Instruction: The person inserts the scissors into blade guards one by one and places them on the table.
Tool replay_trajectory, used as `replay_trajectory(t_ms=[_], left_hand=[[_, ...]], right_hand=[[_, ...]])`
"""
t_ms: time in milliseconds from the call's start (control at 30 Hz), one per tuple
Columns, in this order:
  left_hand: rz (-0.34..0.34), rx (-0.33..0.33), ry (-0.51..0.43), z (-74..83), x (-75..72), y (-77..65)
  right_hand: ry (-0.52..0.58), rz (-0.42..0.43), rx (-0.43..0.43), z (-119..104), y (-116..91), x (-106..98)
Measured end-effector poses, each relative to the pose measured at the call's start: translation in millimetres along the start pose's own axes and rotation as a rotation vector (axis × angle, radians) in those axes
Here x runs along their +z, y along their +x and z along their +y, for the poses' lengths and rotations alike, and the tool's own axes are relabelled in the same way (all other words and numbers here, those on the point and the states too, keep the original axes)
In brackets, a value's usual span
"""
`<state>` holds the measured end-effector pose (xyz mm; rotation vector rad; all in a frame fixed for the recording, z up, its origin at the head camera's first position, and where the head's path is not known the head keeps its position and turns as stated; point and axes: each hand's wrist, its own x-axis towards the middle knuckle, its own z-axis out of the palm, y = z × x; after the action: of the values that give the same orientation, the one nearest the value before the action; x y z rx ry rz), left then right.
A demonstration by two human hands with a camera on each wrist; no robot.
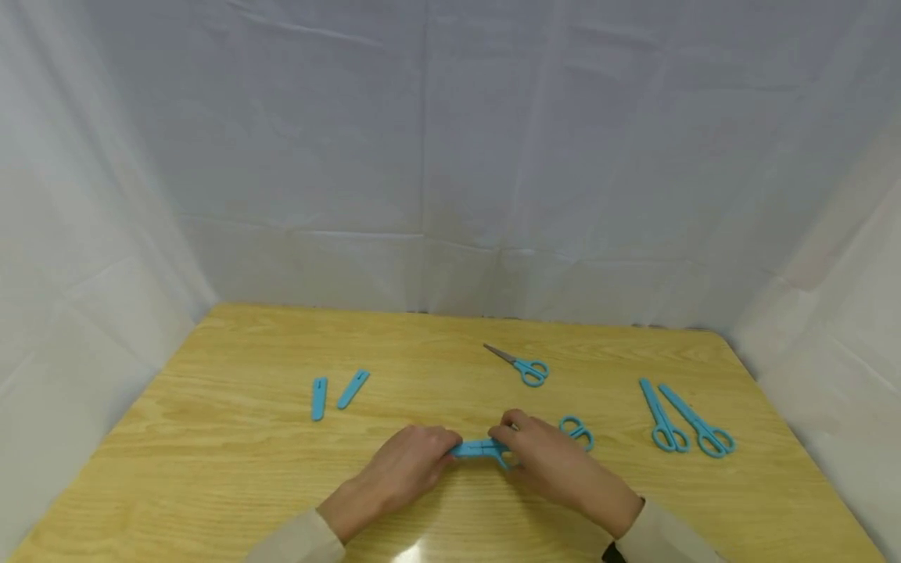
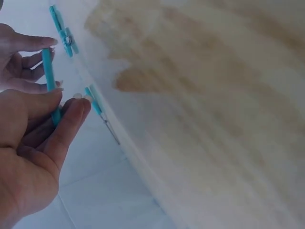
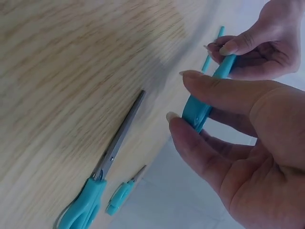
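Between the two hands is a pair of blue-handled scissors with a blue blade cover (image 1: 476, 448) over its blades, held level above the table's near part. My left hand (image 1: 408, 465) pinches the cover's tip end between thumb and fingers. Around the handle end, my right hand (image 1: 552, 464) grips with thumb and fingers, partly hiding the finger loops. Just beyond the right hand lie uncovered scissors (image 1: 577, 432); their bare metal blades (image 3: 123, 131) show in the right wrist view. Another uncovered pair of scissors (image 1: 530, 371) rests farther back, blades pointing back left.
Two loose blue blade covers (image 1: 320, 399) (image 1: 353, 389) lie left of centre on the wooden table (image 1: 211, 469). At the right are two covered scissors (image 1: 665, 422) (image 1: 704, 426), side by side. White sheeting (image 1: 450, 156) hangs behind the table and at both sides.
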<state>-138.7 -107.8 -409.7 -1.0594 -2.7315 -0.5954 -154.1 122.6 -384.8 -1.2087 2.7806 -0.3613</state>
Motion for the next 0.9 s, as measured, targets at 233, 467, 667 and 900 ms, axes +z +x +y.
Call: replay_trajectory(t_ms=[233,467,667,900], left_hand=[[-0.049,-0.028,-0.083,-3.6,-7.3,2.1],[-0.044,-0.023,-0.083,-5.5,-10.1,0.2],[-0.003,-0.011,-0.052,-6.9,-9.8,-0.2],[0.043,0.000,-0.023,-9.8,-8.0,0.1]], right_hand=[[0.043,-0.023,0.029,0,2,-1],[-0.016,-0.013,0.036,0,2,-5],[-0.033,-0.006,0.039,1,1,-8],[0.048,-0.011,0.072,2,-3,-10]])
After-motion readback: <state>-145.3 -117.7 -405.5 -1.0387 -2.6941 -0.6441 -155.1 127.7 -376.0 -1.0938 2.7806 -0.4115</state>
